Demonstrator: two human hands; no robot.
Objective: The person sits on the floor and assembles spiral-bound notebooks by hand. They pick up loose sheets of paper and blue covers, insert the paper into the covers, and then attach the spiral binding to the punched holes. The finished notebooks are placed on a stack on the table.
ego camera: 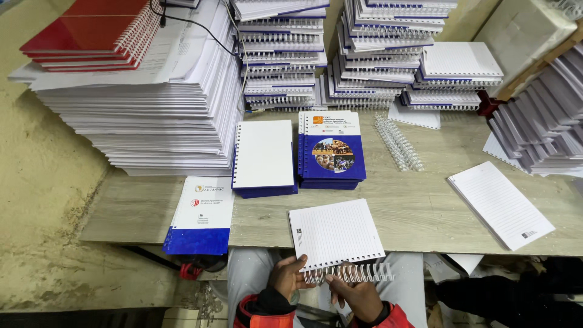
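Note:
A block of lined white pages (336, 232) lies at the table's near edge, with a white plastic comb spine (351, 273) along its lower side. My left hand (287, 278) grips the left end of the spine and the pages' corner. My right hand (356, 294) pinches the spine from below near its middle. Both hands sit over my lap, just past the wooden table edge (419, 240).
Two low stacks of bound notebooks stand ahead: a white-backed one (265, 155) and a blue-covered one (331, 152). Blue-and-white covers (200, 215) overhang the edge at left. Loose spines (398, 143), lined pages (501, 203), tall paper stacks (146, 103), red notebooks (91, 30) surround them.

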